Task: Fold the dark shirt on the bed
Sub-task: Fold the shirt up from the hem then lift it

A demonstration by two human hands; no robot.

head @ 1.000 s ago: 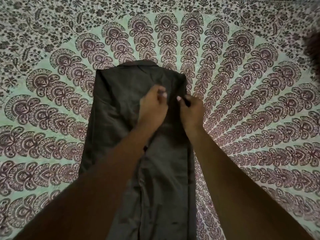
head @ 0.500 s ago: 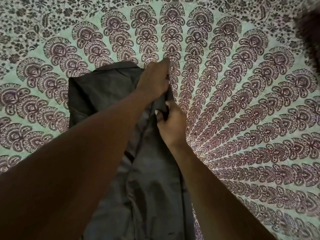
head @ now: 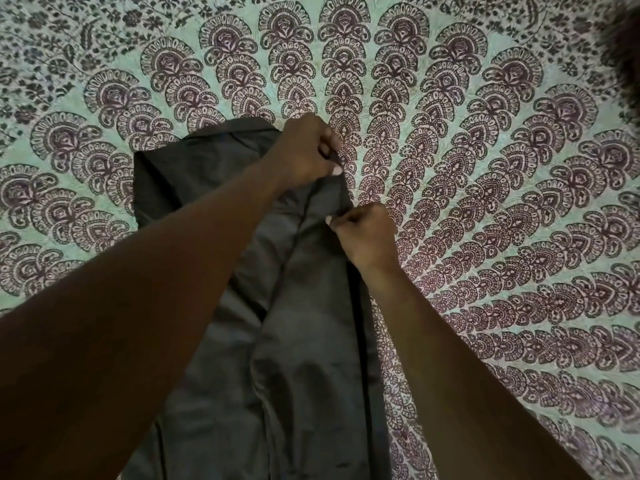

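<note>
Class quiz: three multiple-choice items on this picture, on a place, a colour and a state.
1. Where does the left hand grip the dark shirt?
A near hem B far right corner C left edge
2. Ground colour of the printed bedspread?
A pale green B yellow C black
3. The right hand is:
A flat on the bedspread B raised clear C pinching the shirt's right edge
Answers: 1 B, its fingers curl round that corner; 2 A, green shows between maroon motifs; 3 C, thumb and finger close on the edge.

We count one dark shirt (head: 304, 341), one patterned bedsheet (head: 485, 168) on the bed, and two hands: left hand (head: 304, 150), right hand (head: 367, 233).
</note>
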